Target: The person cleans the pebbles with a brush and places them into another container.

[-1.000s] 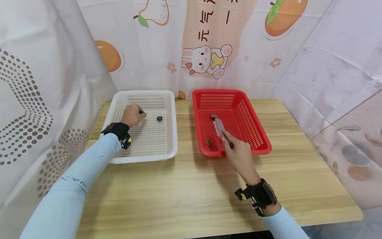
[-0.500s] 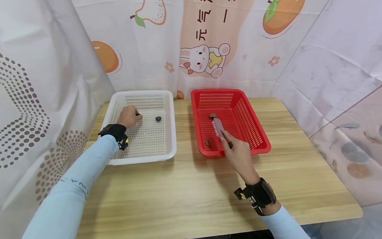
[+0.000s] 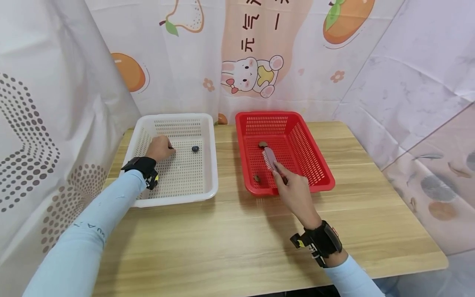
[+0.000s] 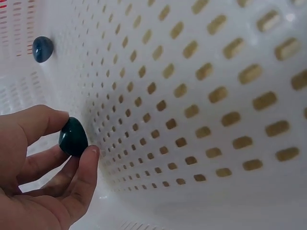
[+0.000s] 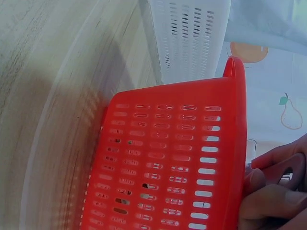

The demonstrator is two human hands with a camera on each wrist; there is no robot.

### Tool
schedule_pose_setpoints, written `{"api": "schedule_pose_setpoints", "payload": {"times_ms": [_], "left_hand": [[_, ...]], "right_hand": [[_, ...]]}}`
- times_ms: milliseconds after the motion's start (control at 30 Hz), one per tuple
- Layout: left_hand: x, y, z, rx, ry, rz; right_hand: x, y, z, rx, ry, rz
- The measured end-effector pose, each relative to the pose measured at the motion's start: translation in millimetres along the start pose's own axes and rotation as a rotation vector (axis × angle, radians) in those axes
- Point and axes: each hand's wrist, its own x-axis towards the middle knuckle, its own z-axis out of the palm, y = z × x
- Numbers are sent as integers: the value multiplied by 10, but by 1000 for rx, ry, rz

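Note:
In the head view my left hand [image 3: 159,148] is inside the white basket [image 3: 214,165], low over its floor. Its thumb and fingers pinch a smooth, dark green stone [image 4: 73,137], clear in the left wrist view. A dark blue stone [image 3: 195,149] lies farther right in the same basket. My right hand [image 3: 295,190] reaches over the front rim of the red basket [image 3: 315,165], holding a mauve brush [image 3: 270,156] by its handle. White bristles face left, and the head end meets a brown stone [image 3: 262,144]. Another small brown stone [image 3: 257,178] lies nearer the front.
Both baskets stand side by side at the back of a wooden table [image 3: 208,247], with a gap between them. A printed curtain [image 3: 178,74] hangs right behind, and more fabric closes in the left and right sides.
My left hand has shifted slightly left and toward me inside the white basket, keeping its pinch. The right hand and brush hold their place. The head view has drifted a little.

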Motion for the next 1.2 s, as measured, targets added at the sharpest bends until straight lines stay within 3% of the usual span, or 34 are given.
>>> {"api": "schedule_pose_setpoints", "payload": {"times_ms": [200, 267, 467, 667, 867, 1033, 1200], "left_hand": [[-31, 36, 15, 36, 18, 113], [-17, 18, 35, 44, 20, 121], [-22, -34, 40, 91, 33, 82], [-113, -58, -24, 100, 44, 60], [-141, -14, -103, 98, 50, 17], [-63, 204, -162, 69, 111, 90], [-7, 688, -196, 12, 117, 177]], "right_hand": [[-30, -18, -21, -7, -3, 10], [-33, -24, -24, -7, -2, 12], [-34, -37, -20, 5, -1, 4], [-47, -27, -17, 34, -23, 30], [-26, 14, -53, 202, -96, 139], [-20, 83, -161, 428, -163, 314], [-3, 166, -280, 476, -164, 375]]}}
